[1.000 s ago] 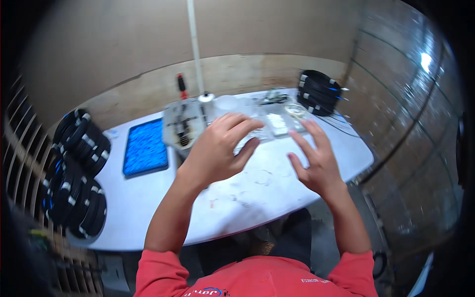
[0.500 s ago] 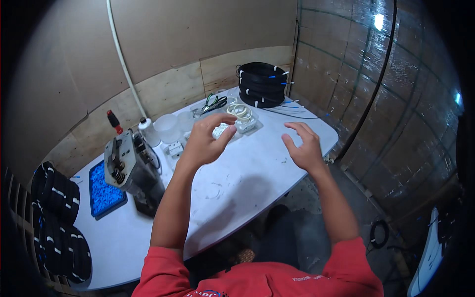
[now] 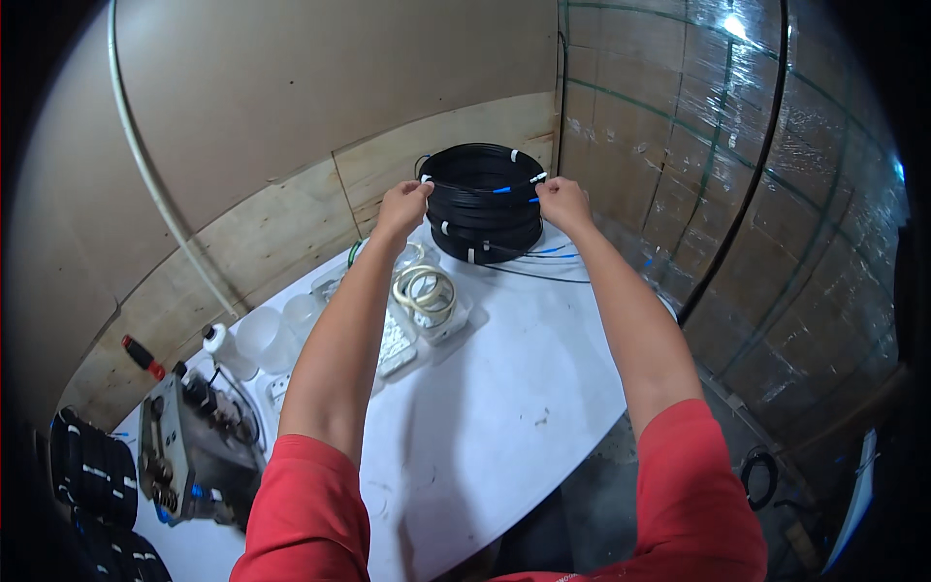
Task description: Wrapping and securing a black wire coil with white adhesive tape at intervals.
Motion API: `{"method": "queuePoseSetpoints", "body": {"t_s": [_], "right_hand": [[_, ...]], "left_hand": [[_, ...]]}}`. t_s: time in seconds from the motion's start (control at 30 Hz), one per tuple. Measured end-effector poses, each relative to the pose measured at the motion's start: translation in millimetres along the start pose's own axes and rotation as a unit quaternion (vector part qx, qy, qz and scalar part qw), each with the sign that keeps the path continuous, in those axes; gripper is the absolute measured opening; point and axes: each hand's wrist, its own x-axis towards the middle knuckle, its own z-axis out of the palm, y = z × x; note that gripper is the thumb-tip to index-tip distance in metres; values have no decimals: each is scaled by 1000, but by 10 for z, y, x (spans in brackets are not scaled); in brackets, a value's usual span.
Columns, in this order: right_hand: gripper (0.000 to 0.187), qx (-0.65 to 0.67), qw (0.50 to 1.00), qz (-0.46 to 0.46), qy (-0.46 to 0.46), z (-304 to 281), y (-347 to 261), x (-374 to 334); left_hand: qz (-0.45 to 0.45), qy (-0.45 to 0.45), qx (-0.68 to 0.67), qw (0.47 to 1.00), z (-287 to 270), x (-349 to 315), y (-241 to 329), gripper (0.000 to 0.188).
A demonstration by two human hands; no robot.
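A stack of black cable coils (image 3: 482, 215), bound with white ties, stands at the far end of the white table. Both my arms stretch out to its top coil. My left hand (image 3: 404, 207) is closed on that coil's left edge beside a white tie. On the opposite edge my right hand (image 3: 564, 205) pinches the coil near a cable end with a blue-and-white connector (image 3: 501, 190). The top coil still rests on or just above the others; I cannot tell which. More blue-tipped cable ends (image 3: 551, 250) trail from the stack's lower right.
Clear plastic trays (image 3: 448, 325) with small white parts and a pale cable ring (image 3: 427, 291) lie left of the stack. Nearer are a white bottle (image 3: 228, 351), a metal machine (image 3: 194, 441) and more black coils (image 3: 92, 466). Wrapped boxes (image 3: 737, 194) line the right.
Both hands have moved forward from above the table's middle to the coil stack and closed on its top coil. The view has shifted toward the stack, and the blue tray has left sight.
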Motion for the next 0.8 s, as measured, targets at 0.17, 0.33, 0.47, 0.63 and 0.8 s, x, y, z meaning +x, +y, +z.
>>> {"method": "queuePoseSetpoints", "body": {"t_s": [0.17, 0.33, 0.47, 0.63, 0.8], "right_hand": [[56, -79, 997, 11, -1, 359, 182, 630], [84, -96, 991, 93, -20, 541, 388, 813], [88, -73, 989, 131, -13, 711, 310, 741], [68, 34, 984, 174, 12, 750, 582, 907], [45, 104, 982, 158, 19, 494, 476, 801]], "left_hand": [[-55, 13, 37, 998, 110, 792, -363, 54], [-78, 9, 47, 996, 362, 986, -468, 66], [-115, 73, -18, 990, 384, 1020, -565, 55], [-109, 33, -118, 986, 500, 960, -448, 30], [-69, -13, -231, 970, 484, 753, -253, 26]]}}
